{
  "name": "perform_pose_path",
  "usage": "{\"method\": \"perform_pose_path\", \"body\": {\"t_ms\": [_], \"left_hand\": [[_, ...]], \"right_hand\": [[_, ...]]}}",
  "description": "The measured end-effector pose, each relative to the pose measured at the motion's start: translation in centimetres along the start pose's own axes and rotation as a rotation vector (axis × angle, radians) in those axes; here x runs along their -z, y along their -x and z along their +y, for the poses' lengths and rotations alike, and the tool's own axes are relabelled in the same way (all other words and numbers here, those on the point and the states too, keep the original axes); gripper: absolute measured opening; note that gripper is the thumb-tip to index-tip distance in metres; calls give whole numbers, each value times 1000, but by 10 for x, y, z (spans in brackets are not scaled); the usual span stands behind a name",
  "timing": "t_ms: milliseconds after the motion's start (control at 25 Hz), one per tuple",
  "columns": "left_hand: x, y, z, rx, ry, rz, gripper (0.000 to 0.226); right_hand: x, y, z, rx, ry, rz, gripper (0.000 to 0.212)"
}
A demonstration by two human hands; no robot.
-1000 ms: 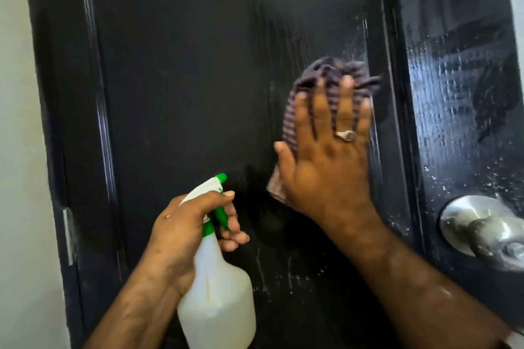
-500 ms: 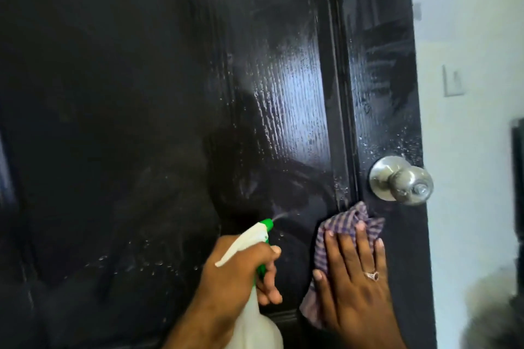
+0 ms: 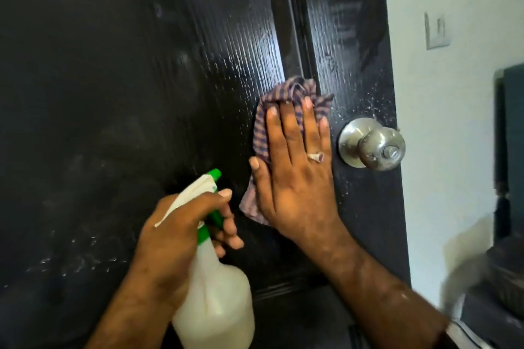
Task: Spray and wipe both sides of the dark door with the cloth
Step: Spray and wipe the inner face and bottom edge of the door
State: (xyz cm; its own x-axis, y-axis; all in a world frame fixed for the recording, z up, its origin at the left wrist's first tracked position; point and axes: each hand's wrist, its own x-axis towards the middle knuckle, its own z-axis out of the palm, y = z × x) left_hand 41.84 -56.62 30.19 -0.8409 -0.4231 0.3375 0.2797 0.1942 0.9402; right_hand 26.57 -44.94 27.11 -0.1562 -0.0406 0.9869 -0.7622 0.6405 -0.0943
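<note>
1. Right hand (image 3: 297, 178) lay flat, fingers straight, pressing the striped cloth (image 3: 286, 102) on the dark door (image 3: 141, 93), just left of the knob (image 3: 374, 144).
2. Left hand (image 3: 181, 229) had its grip curled round the spray bottle (image 3: 215, 292).

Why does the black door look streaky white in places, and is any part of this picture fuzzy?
Head view: light glares off the wet sheen and grain of the door, brightest above the cloth; spray droplets catch light near the knob. The right hand and left hand with the spray bottle look fairly sharp; the lower right corner is smeared with blur, and the wide lens bows the door edge.
</note>
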Motion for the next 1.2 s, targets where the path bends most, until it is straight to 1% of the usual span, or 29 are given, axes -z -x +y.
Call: {"method": "perform_pose_path", "body": {"t_ms": [160,200,280,400,480,520,600,680,720,760,880,960,1040,1120,1160,1200], "left_hand": [[7,5,-6,45,21,-35,23],[5,4,-8,53,22,-41,23],[1,-2,-13,55,10,-49,22],[-3,-13,-17,45,24,-41,22],[-2,-16,-20,44,54,-26,22],[-1,-17,-22,54,68,-26,23],[2,-18,-27,76,76,-40,25],[1,-20,-33,86,56,-55,27],[-1,-21,-36,85,45,-59,28],[-5,-23,-36,80,38,-61,28],[-16,-28,-35,66,33,-68,22],[-22,-29,-35,73,27,-78,25],[-28,-30,-40,76,23,-107,25],[-36,-27,-49,71,0,-140,23],[-41,-26,-56,78,-11,-152,23],[-46,-27,-63,94,-16,-166,25]], "right_hand": [[-4,132,16,49,-44,-93,67],[-4,144,19,42,-36,-102,67],[-10,117,19,36,-39,-91,66],[-11,19,11,18,-77,-31,67],[-15,-2,13,26,-126,7,67],[-17,14,16,47,-154,0,66],[-19,80,19,54,-176,-76,62],[-14,134,26,63,-168,-112,60],[-14,142,30,66,-167,-111,60],[-18,131,34,81,-177,-96,61],[-21,46,31,90,-273,4,59],[-22,9,27,60,-327,31,59],[-24,31,35,105,-292,-37,59],[-20,89,62,144,-181,-88,57],[-15,115,81,119,-130,-68,55],[-14,135,96,13,-101,-30,54]]}}
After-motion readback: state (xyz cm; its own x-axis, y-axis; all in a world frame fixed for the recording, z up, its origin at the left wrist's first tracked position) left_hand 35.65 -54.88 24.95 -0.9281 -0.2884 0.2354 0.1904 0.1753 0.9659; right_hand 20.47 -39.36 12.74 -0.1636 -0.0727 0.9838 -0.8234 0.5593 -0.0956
